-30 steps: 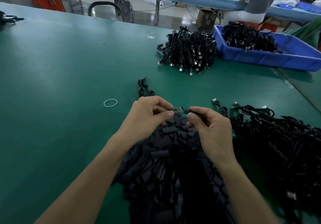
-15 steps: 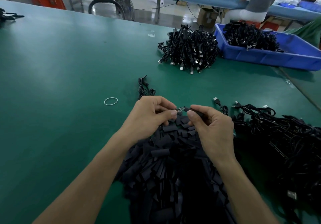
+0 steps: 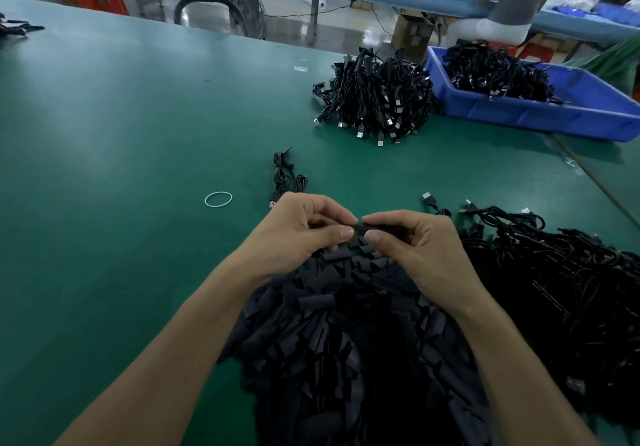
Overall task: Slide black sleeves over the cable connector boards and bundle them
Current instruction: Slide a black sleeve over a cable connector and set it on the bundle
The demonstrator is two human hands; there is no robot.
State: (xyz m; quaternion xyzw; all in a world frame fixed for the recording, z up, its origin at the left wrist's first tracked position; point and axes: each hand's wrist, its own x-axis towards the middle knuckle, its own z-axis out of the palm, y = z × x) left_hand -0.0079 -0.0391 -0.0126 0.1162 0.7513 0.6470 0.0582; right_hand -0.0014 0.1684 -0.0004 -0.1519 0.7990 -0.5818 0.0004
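A big green table (image 3: 121, 134) holds a wide pile of sleeves (image 3: 339, 341), with a heap of cables (image 3: 571, 289) to its right. Above the pile's far edge, the left hand (image 3: 294, 234) and right hand (image 3: 419, 248) meet. Their thumbs and curled fingers pinch one black sleeve (image 3: 372, 228) between them.

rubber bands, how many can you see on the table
1. The white rubber band lies flat on the green table, left of the left hand, not touching it. Others may be hidden under the sleeve pile.
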